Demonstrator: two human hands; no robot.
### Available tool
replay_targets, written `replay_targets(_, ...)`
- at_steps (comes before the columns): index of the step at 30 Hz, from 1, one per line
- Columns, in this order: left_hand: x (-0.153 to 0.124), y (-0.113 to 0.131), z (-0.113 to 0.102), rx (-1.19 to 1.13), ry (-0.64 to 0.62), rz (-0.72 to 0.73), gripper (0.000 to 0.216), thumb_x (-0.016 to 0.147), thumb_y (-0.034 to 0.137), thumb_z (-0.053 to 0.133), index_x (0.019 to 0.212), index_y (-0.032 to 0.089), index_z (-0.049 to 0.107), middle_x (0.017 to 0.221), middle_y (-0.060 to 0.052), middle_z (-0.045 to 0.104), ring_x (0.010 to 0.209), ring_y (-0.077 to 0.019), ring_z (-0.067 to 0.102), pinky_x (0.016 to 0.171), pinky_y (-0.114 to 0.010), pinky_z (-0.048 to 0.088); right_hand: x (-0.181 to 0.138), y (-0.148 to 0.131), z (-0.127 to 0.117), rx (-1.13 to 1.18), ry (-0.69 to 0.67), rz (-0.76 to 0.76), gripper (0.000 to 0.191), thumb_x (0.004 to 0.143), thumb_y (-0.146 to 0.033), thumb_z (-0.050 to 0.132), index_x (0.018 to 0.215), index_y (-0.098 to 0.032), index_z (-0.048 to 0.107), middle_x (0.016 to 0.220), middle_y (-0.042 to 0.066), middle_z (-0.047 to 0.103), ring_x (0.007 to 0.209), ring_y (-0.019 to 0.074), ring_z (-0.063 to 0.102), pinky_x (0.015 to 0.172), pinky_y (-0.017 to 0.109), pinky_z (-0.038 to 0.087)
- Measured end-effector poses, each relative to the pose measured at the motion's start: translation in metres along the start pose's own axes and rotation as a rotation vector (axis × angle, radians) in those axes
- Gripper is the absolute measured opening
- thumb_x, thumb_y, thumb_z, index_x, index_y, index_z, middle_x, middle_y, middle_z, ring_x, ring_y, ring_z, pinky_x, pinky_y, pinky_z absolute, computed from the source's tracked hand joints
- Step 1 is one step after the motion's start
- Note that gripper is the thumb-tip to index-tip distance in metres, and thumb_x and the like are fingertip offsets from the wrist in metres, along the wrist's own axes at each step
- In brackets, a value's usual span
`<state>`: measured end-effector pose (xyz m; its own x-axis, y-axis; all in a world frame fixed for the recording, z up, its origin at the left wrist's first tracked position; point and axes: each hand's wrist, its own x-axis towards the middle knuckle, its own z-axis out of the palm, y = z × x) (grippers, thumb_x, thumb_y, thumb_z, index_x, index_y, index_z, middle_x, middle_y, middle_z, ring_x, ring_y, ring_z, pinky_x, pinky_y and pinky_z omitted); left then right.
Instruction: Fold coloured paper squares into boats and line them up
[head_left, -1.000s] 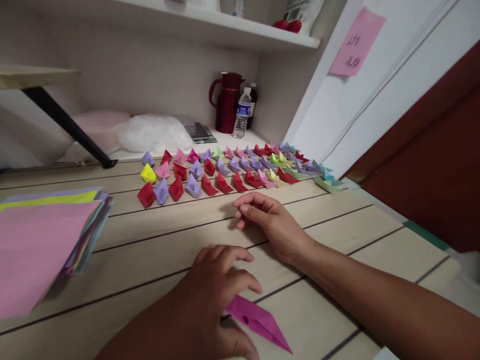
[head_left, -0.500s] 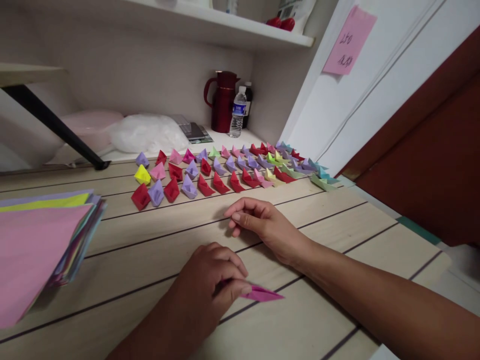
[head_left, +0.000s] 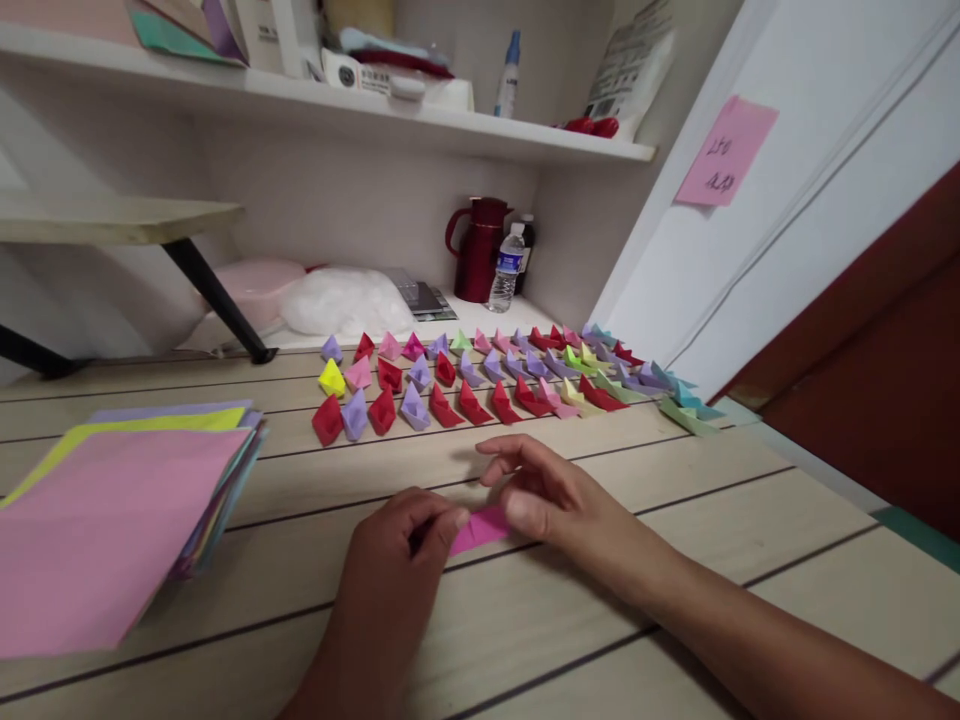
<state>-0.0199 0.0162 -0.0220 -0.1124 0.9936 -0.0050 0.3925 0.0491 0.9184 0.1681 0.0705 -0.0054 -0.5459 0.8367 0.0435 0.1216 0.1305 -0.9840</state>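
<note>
A folded magenta paper piece (head_left: 480, 527) is held just above the wooden floor between both hands. My left hand (head_left: 397, 570) pinches its left end with thumb and fingers closed. My right hand (head_left: 551, 500) grips its right end, fingers curled over it. Beyond the hands, several small folded paper boats (head_left: 480, 375) in red, purple, pink, yellow and green stand in rows on the floor. A stack of coloured paper sheets (head_left: 112, 510), pink on top, lies at the left.
A dark red jug (head_left: 480, 248) and a water bottle (head_left: 506, 268) stand on a low white shelf at the back, beside a white plastic bag (head_left: 345, 300). A black table leg (head_left: 217, 300) slants down at left. A white door with a pink note (head_left: 726, 150) rises at right.
My left hand picked the magenta piece off the floor and carried it forward. My right hand came back to take its other end. The view has tilted up.
</note>
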Motion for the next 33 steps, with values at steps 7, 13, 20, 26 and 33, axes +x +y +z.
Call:
replay_targets(7, -0.002, -0.002, 0.004, -0.076, 0.012, 0.08, 0.021, 0.084, 0.035, 0.057, 0.07, 0.023, 0.065, 0.078, 0.001, 0.065, 0.076, -0.0156, 0.059, 0.072, -0.025, 0.043, 0.002, 0.003, 0.007, 0.045, -0.035, 0.159, 0.034, 0.067, -0.039, 0.085, 0.083, -0.017, 0.065, 0.071, -0.002, 0.059, 0.066, 0.0115, 0.052, 0.06, 0.022, 0.041)
replay_targets(13, -0.007, 0.006, 0.008, -0.213, 0.072, 0.001, 0.02, 0.071, 0.038, 0.072, 0.084, 0.024, 0.067, 0.079, 0.003, 0.067, 0.072, -0.0151, 0.059, 0.067, -0.025, 0.044, 0.001, 0.003, 0.008, -0.011, 0.009, 0.144, 0.031, 0.07, -0.041, 0.082, 0.068, -0.016, 0.063, 0.06, -0.004, 0.053, 0.057, 0.0096, 0.041, 0.053, 0.021, 0.033)
replay_targets(20, -0.01, 0.013, 0.012, -0.086, 0.11, 0.026, 0.007, 0.069, 0.026, 0.069, 0.076, 0.026, 0.068, 0.071, 0.007, 0.067, 0.067, -0.0123, 0.058, 0.065, -0.022, 0.042, 0.0, 0.008, 0.01, -0.056, 0.034, 0.093, 0.03, 0.074, -0.044, 0.078, 0.072, -0.017, 0.066, 0.064, -0.002, 0.056, 0.062, 0.012, 0.045, 0.055, 0.022, 0.036)
replay_targets(26, -0.01, 0.01, 0.011, -0.199, 0.081, -0.037, 0.004, 0.074, 0.027, 0.068, 0.078, 0.026, 0.07, 0.06, 0.006, 0.064, 0.059, -0.012, 0.058, 0.06, -0.022, 0.042, 0.002, 0.007, 0.011, -0.094, 0.035, 0.052, 0.029, 0.077, -0.043, 0.076, 0.073, -0.016, 0.066, 0.066, -0.001, 0.06, 0.065, 0.0132, 0.049, 0.061, 0.024, 0.039)
replay_targets(33, -0.01, 0.01, 0.011, -0.293, 0.084, -0.034, 0.013, 0.08, 0.028, 0.063, 0.087, 0.024, 0.073, 0.072, 0.003, 0.072, 0.066, -0.0141, 0.066, 0.068, -0.025, 0.05, 0.001, 0.007, 0.01, -0.106, 0.026, 0.056, 0.026, 0.079, -0.042, 0.074, 0.075, -0.017, 0.067, 0.067, -0.002, 0.059, 0.064, 0.0127, 0.048, 0.06, 0.023, 0.038)
